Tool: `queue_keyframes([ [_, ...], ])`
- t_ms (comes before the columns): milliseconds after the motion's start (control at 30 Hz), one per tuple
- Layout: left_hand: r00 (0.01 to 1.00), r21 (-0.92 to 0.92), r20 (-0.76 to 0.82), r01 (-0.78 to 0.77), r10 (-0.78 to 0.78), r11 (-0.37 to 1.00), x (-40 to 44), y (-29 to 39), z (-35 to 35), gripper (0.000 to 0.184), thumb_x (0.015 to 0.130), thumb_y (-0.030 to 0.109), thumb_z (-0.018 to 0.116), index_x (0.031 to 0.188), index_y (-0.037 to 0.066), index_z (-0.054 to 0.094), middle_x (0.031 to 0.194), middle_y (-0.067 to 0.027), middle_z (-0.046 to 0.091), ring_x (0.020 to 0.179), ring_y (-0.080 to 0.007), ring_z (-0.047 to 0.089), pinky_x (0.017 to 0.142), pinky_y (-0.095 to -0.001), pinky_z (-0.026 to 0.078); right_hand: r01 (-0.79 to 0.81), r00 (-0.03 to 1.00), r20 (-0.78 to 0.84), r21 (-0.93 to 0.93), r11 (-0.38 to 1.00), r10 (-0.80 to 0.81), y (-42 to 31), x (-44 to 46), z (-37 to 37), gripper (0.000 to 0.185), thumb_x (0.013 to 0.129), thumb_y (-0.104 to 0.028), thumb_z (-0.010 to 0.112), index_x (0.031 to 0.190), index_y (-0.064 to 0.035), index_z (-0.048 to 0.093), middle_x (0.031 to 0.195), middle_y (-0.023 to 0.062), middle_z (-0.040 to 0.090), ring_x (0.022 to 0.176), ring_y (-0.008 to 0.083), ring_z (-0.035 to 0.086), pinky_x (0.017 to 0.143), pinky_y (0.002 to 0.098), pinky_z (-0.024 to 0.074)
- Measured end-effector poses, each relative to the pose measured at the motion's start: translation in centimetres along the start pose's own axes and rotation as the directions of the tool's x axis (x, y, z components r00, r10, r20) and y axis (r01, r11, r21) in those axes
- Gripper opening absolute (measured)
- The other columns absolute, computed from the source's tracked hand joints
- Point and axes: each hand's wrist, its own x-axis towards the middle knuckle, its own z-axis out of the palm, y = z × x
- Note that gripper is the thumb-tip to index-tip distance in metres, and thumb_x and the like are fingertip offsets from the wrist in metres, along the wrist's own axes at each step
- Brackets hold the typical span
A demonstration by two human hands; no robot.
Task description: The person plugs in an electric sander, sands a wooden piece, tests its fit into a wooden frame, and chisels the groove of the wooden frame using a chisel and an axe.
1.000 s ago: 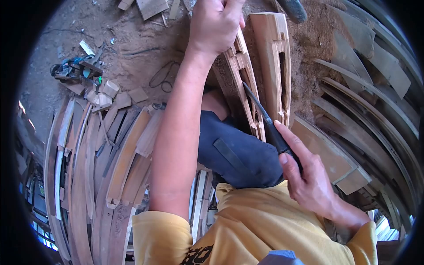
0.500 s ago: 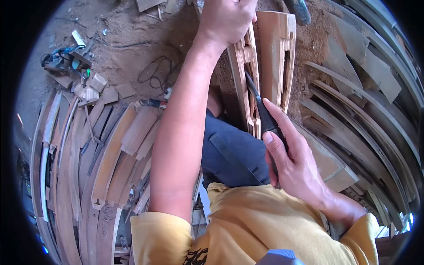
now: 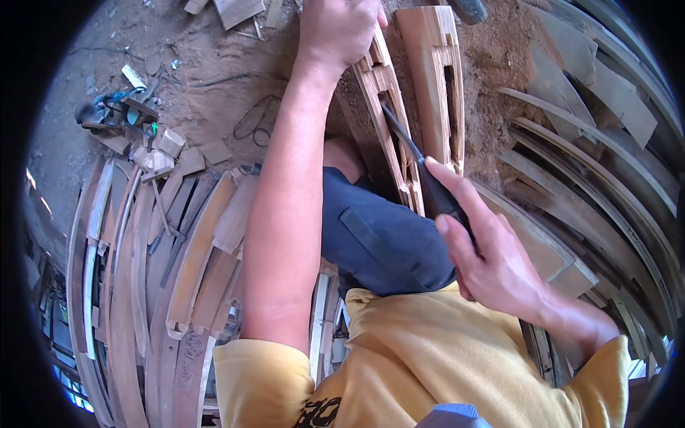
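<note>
My left hand (image 3: 341, 32) is closed at the far end of a slotted wooden piece (image 3: 365, 84); its fingertips are partly out of sight. The piece has long mortises cut in its narrow face and rests near my knee. My right hand (image 3: 492, 264) grips the black handle of a chisel (image 3: 407, 140), index finger stretched along it. The thin dark blade slants over the long mortise, its tip near the far end of that slot. Beside it, on the right, stands a second slotted wooden piece (image 3: 427, 78), untouched by either hand.
Curved wooden parts are stacked at the left (image 3: 128, 285) and right (image 3: 599, 171). A power tool (image 3: 118, 107) and small wood blocks (image 3: 170, 143) lie on the dusty floor at upper left, with a thin cable (image 3: 251, 128). My bent leg (image 3: 385, 235) is beneath the work.
The view has shifted slightly. My right hand has drawn a little back to the right, with the chisel more slanted across the mortise. My left hand keeps its place on the wood.
</note>
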Motion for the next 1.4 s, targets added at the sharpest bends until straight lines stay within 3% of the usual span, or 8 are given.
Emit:
queue_keyframes([
  [333, 1.0, 0.083, -0.025, 0.02, -0.017, 0.996, -0.1, 0.0, 0.2, 0.015, 0.104, 0.019, 0.061, 0.11, 0.007, 0.055, 0.067, 0.0016, 0.055, 0.049, -0.0073, 0.054, 0.045, -0.0243, 0.043, 0.194, 0.976, -0.102, 0.031, 0.98, -0.19, 1.6, 0.8, 1.2, 0.063, 0.101, -0.022, 0.062, 0.155, -0.004, 0.035, 0.087, 0.0087, 0.059, 0.065, 0.0142, 0.062, 0.062, 0.0326, 0.0523],
  [467, 0.999, 0.16, -0.038, 0.01, -0.004, 0.987, 0.2, 0.1, 0.1, 0.015, 0.103, 0.021, 0.063, 0.107, 0.007, 0.057, 0.067, 0.0003, 0.058, 0.051, -0.0086, 0.058, 0.046, -0.0265, 0.045, 0.615, 0.721, -0.286, -0.152, 0.773, -0.631, 1.3, 0.1, 0.1, 0.059, 0.081, -0.033, 0.075, 0.125, 0.0047, 0.066, 0.119, 0.0195, 0.068, 0.085, 0.0199, 0.071, 0.081, 0.0313, 0.056],
  [667, 0.997, 0.193, -0.053, 0.07, -0.061, 0.979, 0.1, 1.0, 0.0, 0.016, 0.103, 0.023, 0.063, 0.107, 0.008, 0.058, 0.065, -0.0044, 0.063, 0.049, -0.013, 0.061, 0.044, -0.0305, 0.046, 0.79, 0.031, -0.154, -0.601, 0.118, -0.988, 0.9, 4.3, -1.5, 0.039, 0.085, -0.039, 0.071, 0.081, -0.0002, 0.069, 0.093, 0.017, 0.077, 0.078, 0.0296, 0.069, 0.1, 0.0468, 0.0475],
  [800, 0.987, 0.334, -0.093, -0.09, 0.128, 0.938, 0.7, -0.5, -0.3, 0.016, 0.101, 0.021, 0.062, 0.107, 0.007, 0.059, 0.065, -0.0059, 0.064, 0.05, -0.0147, 0.063, 0.047, -0.0322, 0.047, 0.965, 0.229, -0.287, 0.19, 0.179, -0.93, 2.0, 5.1, -0.5, 0.023, 0.083, -0.022, 0.068, 0.071, -0.0042, 0.062, 0.064, 0.0063, 0.062, 0.062, 0.0239, 0.06, 0.081, 0.0431, 0.0486],
  [1100, 0.997, 0.188, -0.079, 0.011, 0.004, 0.982, 0.4, 0.4, 0.1, 0.017, 0.101, 0.021, 0.064, 0.106, 0.006, 0.058, 0.065, -0.007, 0.064, 0.048, -0.015, 0.062, 0.044, -0.0325, 0.046, 0.935, 0.333, -0.175, 0.188, 0.301, -0.926, 6.0, 1.1, 0.0, 0.022, 0.083, -0.022, 0.067, 0.075, -0.0022, 0.062, 0.077, 0.0109, 0.066, 0.068, 0.0236, 0.061, 0.088, 0.0424, 0.0468],
  [1233, 0.998, 0.174, -0.056, 0.009, 0.001, 0.985, 0.5, 0.0, -0.2, 0.017, 0.101, 0.021, 0.064, 0.106, 0.007, 0.057, 0.064, -0.004, 0.061, 0.048, -0.0135, 0.06, 0.044, -0.0307, 0.046, 0.688, 0.714, -0.394, 0.244, 0.683, -0.578, 7.2, -2.9, 2.1, 0.075, 0.082, -0.013, 0.063, 0.152, 0.0028, 0.042, 0.131, 0.0235, 0.058, 0.101, 0.0342, 0.07, 0.103, 0.0462, 0.0497],
  [1300, 0.999, 0.187, -0.042, 0.023, -0.015, 0.982, 0.3, 0.2, -0.2, 0.017, 0.102, 0.021, 0.063, 0.105, 0.006, 0.056, 0.066, -0.0025, 0.059, 0.048, -0.0121, 0.057, 0.044, -0.0287, 0.044, -0.007, 0.997, 0.045, 0.827, 0.563, -0.055, 5.7, -4.5, 1.6, 0.087, 0.084, -0.002, 0.057, 0.164, -0.0039, 0.023, 0.131, 0.0227, 0.059, 0.098, 0.0317, 0.073, 0.092, 0.0399, 0.0578],
  [1400, 1.0, 0.139, -0.015, -0.008, 0.01, 0.99, 0.4, 0.2, -0.1, 0.015, 0.103, 0.019, 0.063, 0.105, 0.005, 0.056, 0.067, -0.0014, 0.058, 0.049, -0.0106, 0.054, 0.046, -0.0266, 0.043, -0.105, 0.991, 0.131, 0.756, 0.646, 0.007, 6.6, -3.4, 1.3, 0.076, 0.097, -0.001, 0.055, 0.165, -0.0074, 0.021, 0.12, 0.0188, 0.065, 0.076, 0.0202, 0.07, 0.07, 0.0316, 0.0584],
])
